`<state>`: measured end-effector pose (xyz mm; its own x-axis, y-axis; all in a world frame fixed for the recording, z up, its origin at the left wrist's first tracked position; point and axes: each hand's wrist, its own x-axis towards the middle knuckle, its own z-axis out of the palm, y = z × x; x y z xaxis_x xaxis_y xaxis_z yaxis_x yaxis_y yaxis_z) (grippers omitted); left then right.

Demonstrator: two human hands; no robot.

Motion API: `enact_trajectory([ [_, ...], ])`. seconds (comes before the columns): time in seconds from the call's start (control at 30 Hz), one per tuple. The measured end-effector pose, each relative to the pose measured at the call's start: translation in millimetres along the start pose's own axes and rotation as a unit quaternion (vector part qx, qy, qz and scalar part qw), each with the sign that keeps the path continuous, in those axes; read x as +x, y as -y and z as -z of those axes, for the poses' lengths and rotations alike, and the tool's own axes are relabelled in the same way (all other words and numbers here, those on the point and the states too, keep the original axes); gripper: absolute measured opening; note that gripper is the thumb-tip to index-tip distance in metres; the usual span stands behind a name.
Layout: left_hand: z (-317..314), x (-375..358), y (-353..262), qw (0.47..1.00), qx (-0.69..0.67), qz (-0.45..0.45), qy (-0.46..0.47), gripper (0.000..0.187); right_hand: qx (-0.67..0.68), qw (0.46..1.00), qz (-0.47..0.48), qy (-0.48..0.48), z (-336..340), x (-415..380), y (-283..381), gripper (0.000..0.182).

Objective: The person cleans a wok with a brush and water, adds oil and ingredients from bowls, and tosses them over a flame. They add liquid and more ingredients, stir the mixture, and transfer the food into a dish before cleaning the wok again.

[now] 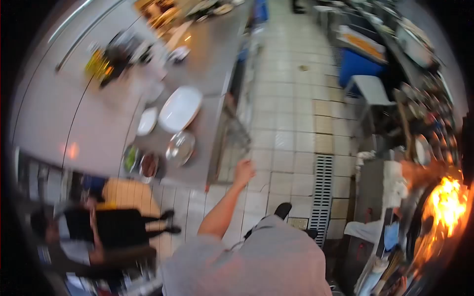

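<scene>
My left hand [243, 172] hangs over the tiled floor beside the corner of a steel counter [202, 167], its fingers curled in with nothing visible in them. On that counter, to the hand's left, sit a metal bowl [180, 148], a small bowl of dark red pieces [148, 166] and one of green pieces [130, 159]. Behind them lie a large white dish [181, 109] and a smaller white dish [147, 121]. My right hand cannot be made out. On the right, tall flames [447, 202] rise at a dark wok [415, 227].
A white cloth [364, 230] lies at the stove's near edge. Along the floor runs a drain grate [322, 197]. Farther up stand a grey stool [371, 90] and a blue bin [360, 69]. Another person [79, 232] is at the lower left.
</scene>
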<state>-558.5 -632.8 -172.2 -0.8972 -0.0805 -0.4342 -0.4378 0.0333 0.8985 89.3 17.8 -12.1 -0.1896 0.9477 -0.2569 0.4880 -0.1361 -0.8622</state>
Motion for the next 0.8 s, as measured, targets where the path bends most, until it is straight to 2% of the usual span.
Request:
enact_trajectory([
  [0.03,-22.1,-10.5,-9.4,0.986,0.146,-0.029,0.070,0.028,-0.024,1.000,0.009,0.006,-17.1,8.1,10.3,0.027],
  [0.07,-33.0,-8.3,-3.1,0.910,0.339,-0.218,0.099,0.029,-0.038,0.999,0.016,0.002,-31.2,11.7,20.0,0.025],
  [0.1,-24.9,-17.5,10.1,0.913,0.337,-0.211,0.091,0.029,-0.049,0.998,0.026,0.001,-39.7,17.5,25.1,0.024],
  [0.17,-37.7,-25.4,37.0,0.815,0.477,-0.251,0.213,0.029,-0.061,0.997,0.054,-0.006,-50.0,24.6,22.9,0.021],
  [0.2,-31.6,-36.1,61.6,0.823,0.470,-0.244,0.204,0.028,-0.079,0.993,0.083,-0.012,-54.5,31.8,19.0,0.020],
  [0.23,-23.7,-38.8,84.2,0.746,0.558,-0.246,0.268,0.028,-0.114,0.985,0.128,-0.025,-56.4,33.7,10.5,0.019],
  [0.27,4.5,-18.2,171.7,0.686,0.586,-0.329,0.279,0.027,-0.175,0.962,0.205,-0.051,-52.5,26.6,4.9,0.018],
  [0.3,19.3,-32.6,165.5,0.578,0.655,-0.266,0.407,0.027,-0.094,0.991,0.064,-0.066,-54.9,-4.3,17.4,0.016],
  [0.33,39.7,-56.3,170.1,0.480,0.662,-0.414,0.401,0.025,0.005,1.000,0.013,0.003,-46.2,-42.1,39.5,0.028],
  [0.37,51.0,-69.2,181.9,0.464,0.720,-0.247,0.453,0.025,0.009,1.000,-0.016,-0.024,-50.2,-86.0,66.7,0.028],
  [0.4,92.7,-60.5,240.6,0.461,0.679,-0.283,0.496,0.021,-0.027,0.993,0.027,-0.108,-57.3,-121.2,74.7,0.033],
  [0.43,104.4,-70.9,231.2,0.495,0.684,-0.184,0.504,0.021,-0.065,0.995,0.004,-0.080,-57.9,-155.6,94.7,0.052],
  [0.47,106.0,-82.6,219.8,0.533,0.677,-0.118,0.493,0.022,-0.056,0.995,-0.035,-0.070,-58.4,-184.7,117.3,0.052],
  [0.5,105.5,-93.8,208.4,0.552,0.676,-0.081,0.481,0.022,-0.048,0.996,-0.068,-0.039,-59.9,-190.7,139.9,0.052],
  [0.53,105.1,-97.8,204.6,0.556,0.676,-0.071,0.478,0.023,-0.051,0.997,-0.062,-0.010,-53.7,-194.7,134.4,0.051],
  [0.57,101.9,-102.3,195.6,0.559,0.676,-0.071,0.475,0.024,-0.055,0.996,-0.057,0.029,-45.8,-182.4,126.4,0.051],
  [0.63,84.3,-105.1,171.8,0.552,0.673,-0.100,0.482,0.025,-0.037,0.999,-0.032,-0.016,-37.8,-121.2,91.4,0.039],
  [0.7,45.3,-97.7,134.6,0.519,0.658,-0.201,0.507,0.026,-0.027,0.998,-0.013,-0.055,-36.8,-59.4,76.8,0.021],
  [0.73,21.5,-102.3,111.8,0.571,0.630,-0.186,0.492,0.027,0.021,0.996,-0.018,-0.083,-39.2,-46.4,83.5,0.021],
  [0.77,3.0,-96.2,107.8,0.750,0.514,-0.037,0.415,0.024,0.067,0.991,-0.022,-0.111,-41.9,-36.8,89.0,0.020],
  [0.8,-23.4,-90.2,99.4,0.873,0.359,0.114,0.310,0.022,0.050,0.989,-0.001,-0.141,-46.9,-27.9,86.0,0.020],
])
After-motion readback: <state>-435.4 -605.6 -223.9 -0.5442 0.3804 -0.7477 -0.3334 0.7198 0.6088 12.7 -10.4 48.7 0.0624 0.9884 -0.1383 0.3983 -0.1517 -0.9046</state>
